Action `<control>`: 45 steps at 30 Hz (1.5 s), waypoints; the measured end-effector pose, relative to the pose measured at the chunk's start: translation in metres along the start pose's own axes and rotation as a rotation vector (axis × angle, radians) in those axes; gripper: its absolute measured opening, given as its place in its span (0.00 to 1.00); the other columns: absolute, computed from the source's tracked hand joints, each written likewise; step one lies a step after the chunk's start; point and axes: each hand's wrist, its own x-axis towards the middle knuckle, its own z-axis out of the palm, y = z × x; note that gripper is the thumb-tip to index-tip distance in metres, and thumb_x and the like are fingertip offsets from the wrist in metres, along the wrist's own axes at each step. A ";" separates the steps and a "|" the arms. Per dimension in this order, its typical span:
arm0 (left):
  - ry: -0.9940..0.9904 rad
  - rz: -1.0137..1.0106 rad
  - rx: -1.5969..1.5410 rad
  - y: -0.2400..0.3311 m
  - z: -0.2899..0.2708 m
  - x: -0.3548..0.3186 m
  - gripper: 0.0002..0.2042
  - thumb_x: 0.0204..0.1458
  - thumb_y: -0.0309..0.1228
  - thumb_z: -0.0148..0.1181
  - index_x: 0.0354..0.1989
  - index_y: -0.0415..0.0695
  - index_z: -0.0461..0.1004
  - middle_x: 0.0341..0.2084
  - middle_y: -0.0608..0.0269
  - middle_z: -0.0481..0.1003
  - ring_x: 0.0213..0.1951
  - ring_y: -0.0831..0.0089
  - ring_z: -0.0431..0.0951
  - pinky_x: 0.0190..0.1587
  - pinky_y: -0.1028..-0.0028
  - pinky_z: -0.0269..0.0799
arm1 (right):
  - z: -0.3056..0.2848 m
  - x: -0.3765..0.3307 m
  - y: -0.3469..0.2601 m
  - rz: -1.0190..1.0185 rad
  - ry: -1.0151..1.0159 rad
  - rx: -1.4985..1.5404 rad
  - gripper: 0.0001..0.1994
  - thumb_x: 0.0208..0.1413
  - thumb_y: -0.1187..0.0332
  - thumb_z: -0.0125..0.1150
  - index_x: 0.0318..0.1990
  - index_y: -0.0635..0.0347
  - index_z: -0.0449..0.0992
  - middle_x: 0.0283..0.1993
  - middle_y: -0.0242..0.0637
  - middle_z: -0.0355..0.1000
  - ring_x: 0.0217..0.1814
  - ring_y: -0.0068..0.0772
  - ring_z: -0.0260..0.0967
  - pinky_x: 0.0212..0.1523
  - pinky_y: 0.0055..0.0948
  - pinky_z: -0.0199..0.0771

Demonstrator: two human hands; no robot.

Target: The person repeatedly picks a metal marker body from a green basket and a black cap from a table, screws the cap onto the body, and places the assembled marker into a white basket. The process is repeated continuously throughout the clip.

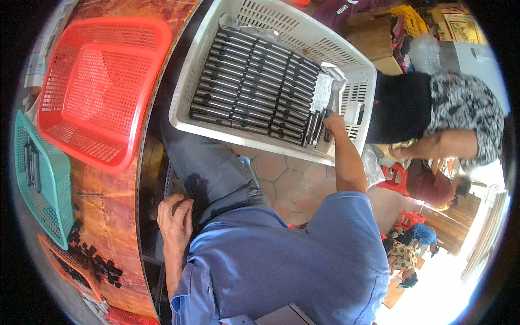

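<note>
A white plastic basket (189, 114) stands in front of me, holding several rows of slim black cylindrical tubes (257, 67) with a silvery sheen. At the basket's right end, my right hand (336, 124) has its fingers closed round a short dark tube (327, 129). Beside it, a few loose tubes (310, 129) lean at an angle next to the neat rows. My left hand (176, 219) hangs near the table edge by my leg, fingers loosely bent and a little apart, with nothing visible in them.
On the orange-brown table (108, 211) to my left sits a red basket (138, 116). A green basket (62, 211) with a few dark tubes stands beyond it, near scattered small black parts (100, 265). At the right, a co-worker's arm (444, 146) reaches close to the white basket.
</note>
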 end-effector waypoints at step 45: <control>-0.047 -0.055 0.092 0.001 -0.003 0.017 0.10 0.45 0.18 0.65 0.37 0.42 0.77 0.35 0.58 0.76 0.35 0.59 0.75 0.37 0.64 0.70 | 0.011 -0.028 0.001 -0.070 -0.065 -0.144 0.14 0.49 0.68 0.64 0.42 0.64 0.80 0.46 0.53 0.78 0.51 0.51 0.77 0.50 0.43 0.78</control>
